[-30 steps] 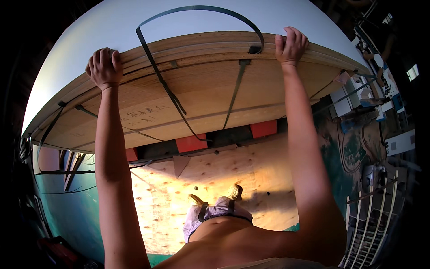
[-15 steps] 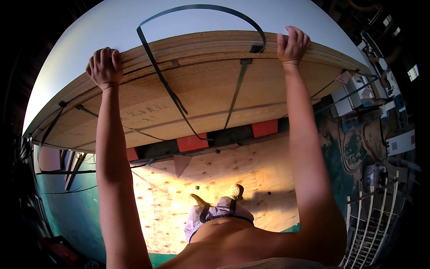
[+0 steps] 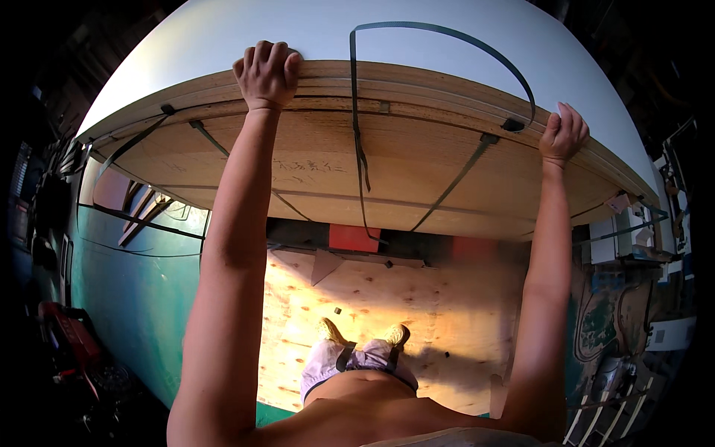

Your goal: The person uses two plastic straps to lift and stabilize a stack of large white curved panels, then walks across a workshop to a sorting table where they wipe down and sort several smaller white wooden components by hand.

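A thick stack of wooden boards point(image 3: 320, 138) lies in front of me, topped by a white-faced board point(image 3: 320, 33). My left hand point(image 3: 267, 76) grips the near edge of the top layers, its fingers curled over the white face. Farther right, my right hand point(image 3: 564, 135) has hold of the same edge, fingers bent over the top and thumb beside them. A dark strap point(image 3: 462, 31) arches loosely above the white face between my hands, one end hanging down the stack's side. Another strap point(image 3: 456, 182) runs down the side below a dark edge clip point(image 3: 512, 125).
Red blocks point(image 3: 354, 238) show beneath the stack. My feet stand on a plywood sheet point(image 3: 439, 290) over green floor point(image 3: 134, 298). A red machine point(image 3: 71, 339) stands at the lower left, and a slatted rack point(image 3: 614, 413) is at the lower right.
The view has turned left, so the stack, loose strap and both hands appear farther right. Both hands keep about the same places on the board edge.
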Demonstrator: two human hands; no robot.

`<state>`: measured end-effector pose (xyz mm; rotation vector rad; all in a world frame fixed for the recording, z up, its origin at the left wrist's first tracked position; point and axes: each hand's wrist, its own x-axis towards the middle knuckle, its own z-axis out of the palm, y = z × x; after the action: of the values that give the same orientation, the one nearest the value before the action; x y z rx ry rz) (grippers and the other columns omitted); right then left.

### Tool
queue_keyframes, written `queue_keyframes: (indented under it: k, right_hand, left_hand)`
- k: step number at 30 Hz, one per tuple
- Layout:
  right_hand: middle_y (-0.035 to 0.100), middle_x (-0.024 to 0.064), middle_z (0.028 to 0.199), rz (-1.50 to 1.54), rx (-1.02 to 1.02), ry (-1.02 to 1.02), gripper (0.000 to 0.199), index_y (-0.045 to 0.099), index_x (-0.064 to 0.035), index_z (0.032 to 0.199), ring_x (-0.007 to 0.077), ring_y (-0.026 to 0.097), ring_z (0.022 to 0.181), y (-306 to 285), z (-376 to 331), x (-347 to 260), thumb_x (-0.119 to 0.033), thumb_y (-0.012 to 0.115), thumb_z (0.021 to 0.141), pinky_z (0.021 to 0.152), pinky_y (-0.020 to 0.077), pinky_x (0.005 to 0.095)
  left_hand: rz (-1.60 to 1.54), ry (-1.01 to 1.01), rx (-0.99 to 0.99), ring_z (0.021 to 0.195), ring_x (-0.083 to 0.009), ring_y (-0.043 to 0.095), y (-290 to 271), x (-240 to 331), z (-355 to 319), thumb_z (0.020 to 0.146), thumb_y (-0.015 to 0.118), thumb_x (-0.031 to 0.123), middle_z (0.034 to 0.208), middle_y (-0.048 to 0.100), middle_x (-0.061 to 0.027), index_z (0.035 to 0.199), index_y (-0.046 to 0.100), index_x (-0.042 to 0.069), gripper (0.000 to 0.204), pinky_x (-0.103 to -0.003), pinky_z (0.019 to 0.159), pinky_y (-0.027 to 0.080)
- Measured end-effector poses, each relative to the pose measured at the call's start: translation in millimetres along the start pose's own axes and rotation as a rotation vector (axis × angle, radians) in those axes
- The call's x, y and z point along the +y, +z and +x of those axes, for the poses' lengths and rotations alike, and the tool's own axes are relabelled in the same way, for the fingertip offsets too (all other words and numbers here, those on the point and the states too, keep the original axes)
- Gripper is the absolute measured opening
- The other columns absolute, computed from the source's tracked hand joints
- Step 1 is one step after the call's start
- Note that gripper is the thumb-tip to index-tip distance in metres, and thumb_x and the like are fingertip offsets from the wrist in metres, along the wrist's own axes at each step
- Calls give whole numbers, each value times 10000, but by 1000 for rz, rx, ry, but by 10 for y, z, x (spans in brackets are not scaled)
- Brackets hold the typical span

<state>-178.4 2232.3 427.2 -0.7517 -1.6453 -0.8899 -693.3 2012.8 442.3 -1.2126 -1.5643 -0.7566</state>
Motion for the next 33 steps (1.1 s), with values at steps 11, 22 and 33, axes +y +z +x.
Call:
queue_keyframes:
  k: [11,22,33]
  right_hand:
    - [642,40,1050,15,36,-8,332,645,-140,1018,267,559,962,-2,84,-137,-415,475,942,851,403,415]
    - [639,42,1068,3,17,-36,327,641,-134,1040,272,572,963,32,65,-188,-393,463,949,838,414,410]
    - [647,77,1098,-17,-20,-60,358,642,-90,1087,284,597,990,82,-35,45,-365,442,978,837,433,412]
  left_hand:
    - [0,-26,94,868,-215,529,18,-43,-28,876,502,449,879,555,12,841,577,207,256,-386,810,350]
    - [-7,-35,102,865,-234,533,-52,-73,-72,880,483,407,880,560,2,841,567,188,238,-395,804,363]
    - [-44,-77,46,900,-236,503,-194,-2,-12,822,518,425,906,530,-44,844,551,149,278,-402,829,348]
